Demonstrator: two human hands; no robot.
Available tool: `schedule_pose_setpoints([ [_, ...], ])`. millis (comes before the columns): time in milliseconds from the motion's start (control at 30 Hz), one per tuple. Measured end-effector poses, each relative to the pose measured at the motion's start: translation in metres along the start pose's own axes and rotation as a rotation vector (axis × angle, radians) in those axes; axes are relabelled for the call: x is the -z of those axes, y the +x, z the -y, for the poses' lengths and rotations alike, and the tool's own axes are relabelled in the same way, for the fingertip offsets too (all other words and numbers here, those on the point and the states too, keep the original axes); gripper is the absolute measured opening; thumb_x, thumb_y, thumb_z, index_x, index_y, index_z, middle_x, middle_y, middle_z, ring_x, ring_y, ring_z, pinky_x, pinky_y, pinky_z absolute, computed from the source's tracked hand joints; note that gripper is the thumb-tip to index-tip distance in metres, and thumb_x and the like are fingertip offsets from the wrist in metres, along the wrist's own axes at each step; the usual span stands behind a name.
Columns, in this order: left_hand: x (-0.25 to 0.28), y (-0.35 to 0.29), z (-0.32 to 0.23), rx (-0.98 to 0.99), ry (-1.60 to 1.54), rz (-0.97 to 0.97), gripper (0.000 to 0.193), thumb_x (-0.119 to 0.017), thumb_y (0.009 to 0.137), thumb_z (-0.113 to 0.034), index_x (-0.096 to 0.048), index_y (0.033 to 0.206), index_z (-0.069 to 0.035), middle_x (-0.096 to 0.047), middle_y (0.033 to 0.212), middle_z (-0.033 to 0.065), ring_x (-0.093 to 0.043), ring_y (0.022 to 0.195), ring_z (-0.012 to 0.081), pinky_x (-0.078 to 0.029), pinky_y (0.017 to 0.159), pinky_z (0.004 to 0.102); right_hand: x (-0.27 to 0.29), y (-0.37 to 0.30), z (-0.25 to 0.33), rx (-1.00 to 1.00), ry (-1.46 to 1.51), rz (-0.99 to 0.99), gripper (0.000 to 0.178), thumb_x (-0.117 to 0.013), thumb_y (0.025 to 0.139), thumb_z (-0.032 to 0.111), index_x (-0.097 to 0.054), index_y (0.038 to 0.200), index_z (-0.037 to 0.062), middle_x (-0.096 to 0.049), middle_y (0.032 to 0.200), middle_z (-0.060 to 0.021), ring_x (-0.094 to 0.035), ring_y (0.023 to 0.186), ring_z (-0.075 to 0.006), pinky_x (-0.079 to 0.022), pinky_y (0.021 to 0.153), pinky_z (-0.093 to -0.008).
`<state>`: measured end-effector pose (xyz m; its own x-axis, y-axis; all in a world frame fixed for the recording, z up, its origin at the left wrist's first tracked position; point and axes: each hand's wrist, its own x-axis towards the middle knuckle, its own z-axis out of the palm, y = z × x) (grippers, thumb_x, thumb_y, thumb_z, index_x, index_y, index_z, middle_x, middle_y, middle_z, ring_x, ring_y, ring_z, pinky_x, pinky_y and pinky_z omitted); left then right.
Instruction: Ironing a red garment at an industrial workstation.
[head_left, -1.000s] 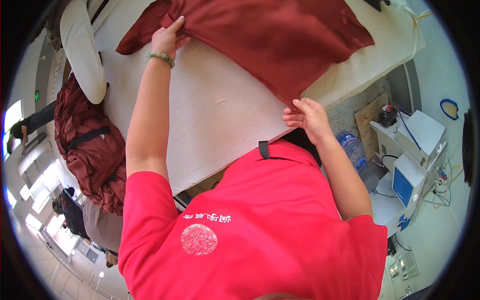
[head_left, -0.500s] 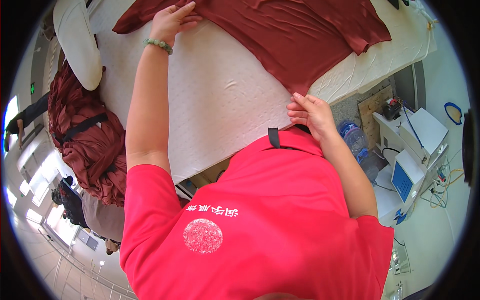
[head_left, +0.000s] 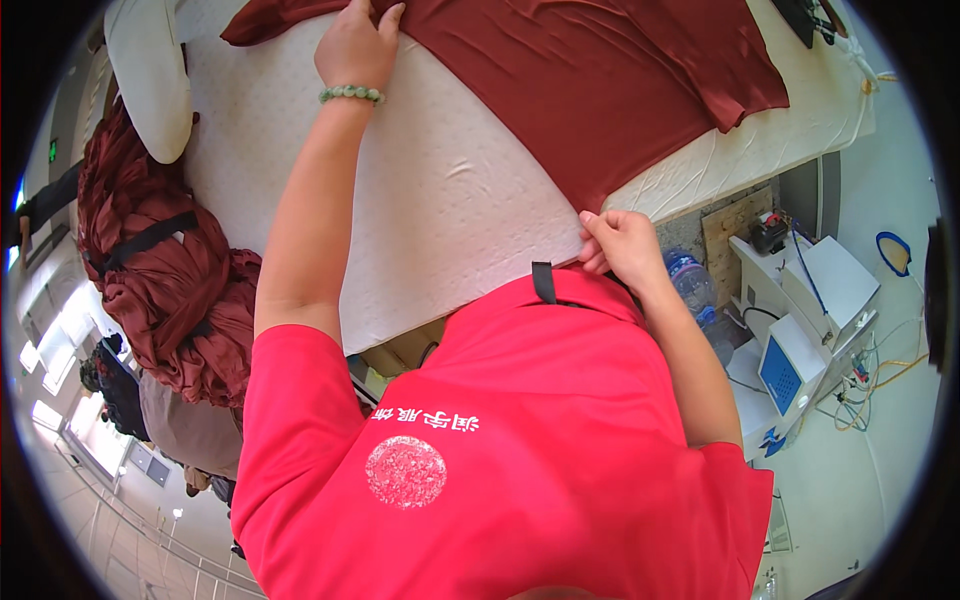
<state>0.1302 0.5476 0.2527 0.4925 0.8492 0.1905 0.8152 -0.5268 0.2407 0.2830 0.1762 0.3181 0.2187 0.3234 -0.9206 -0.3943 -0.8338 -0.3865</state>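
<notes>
A dark red garment (head_left: 600,80) lies spread flat on a white padded table (head_left: 450,200). My left hand (head_left: 358,45), with a green bead bracelet on the wrist, presses down on the garment's far left part. My right hand (head_left: 620,245) pinches the garment's near corner at the table's front edge. My red shirt fills the lower part of the view.
A heap of dark red cloth (head_left: 160,290) hangs at the table's left side. A white padded arm-shaped board (head_left: 150,70) lies at the far left. On the floor at right stand a white machine (head_left: 810,320), a water bottle (head_left: 690,285) and cables.
The garment has been drawn toward the table's front edge and flattened. My left hand stays on its far part, my right hand holds the near corner.
</notes>
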Motion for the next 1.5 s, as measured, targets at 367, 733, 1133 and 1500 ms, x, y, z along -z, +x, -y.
schedule_pose_setpoints([
  [367, 0.008, -0.006, -0.01, 0.203, -0.141, 0.071, 0.045, -0.075, 0.087, -0.051, -0.069, 0.093, -0.007, -0.074, 0.087, 0.0093, -0.069, 0.079, 0.0295, -0.052, 0.069, 0.0421, -0.025, 0.062, 0.152, 1.421, -1.106, -0.502, 0.047, -0.07, 0.082, 0.012, -0.065, 0.128, 0.0129, -0.063, 0.128, -0.0126, -0.062, 0.116, -0.0316, -0.052, 0.098, -0.0417],
  [733, 0.012, -0.067, -0.034, -0.245, -0.179, -0.093, 0.091, -0.079, 0.079, -0.057, -0.047, 0.149, -0.006, -0.055, 0.147, 0.0115, -0.049, 0.138, 0.0346, -0.036, 0.114, 0.0516, -0.05, 0.103, 0.191, 1.444, -1.233, -0.537, 0.048, -0.072, 0.081, 0.012, -0.065, 0.128, 0.0122, -0.064, 0.128, -0.011, -0.061, 0.12, -0.0307, -0.05, 0.102, -0.0415],
  [1133, 0.012, -0.068, -0.028, -0.192, -0.109, 0.1, 0.129, -0.075, 0.064, -0.079, -0.028, 0.16, -0.006, -0.035, 0.164, 0.0115, -0.028, 0.153, 0.0343, -0.016, 0.124, 0.0553, -0.069, 0.116, 0.221, 1.73, -1.072, -0.258, 0.048, -0.077, 0.084, 0.021, -0.064, 0.13, 0.0142, -0.059, 0.133, -0.0175, -0.059, 0.12, -0.0338, -0.048, 0.103, -0.0422],
  [1500, 0.018, -0.068, -0.034, -0.204, -0.057, 0.085, 0.12, -0.076, 0.069, -0.074, -0.031, 0.16, -0.009, -0.036, 0.163, 0.0127, -0.029, 0.153, 0.0345, -0.016, 0.124, 0.0548, -0.042, 0.112, 0.166, 1.487, -0.965, -0.773, 0.044, -0.071, 0.083, 0.011, -0.066, 0.126, 0.0121, -0.065, 0.127, -0.009, -0.062, 0.119, -0.0282, -0.05, 0.101, -0.0413],
])
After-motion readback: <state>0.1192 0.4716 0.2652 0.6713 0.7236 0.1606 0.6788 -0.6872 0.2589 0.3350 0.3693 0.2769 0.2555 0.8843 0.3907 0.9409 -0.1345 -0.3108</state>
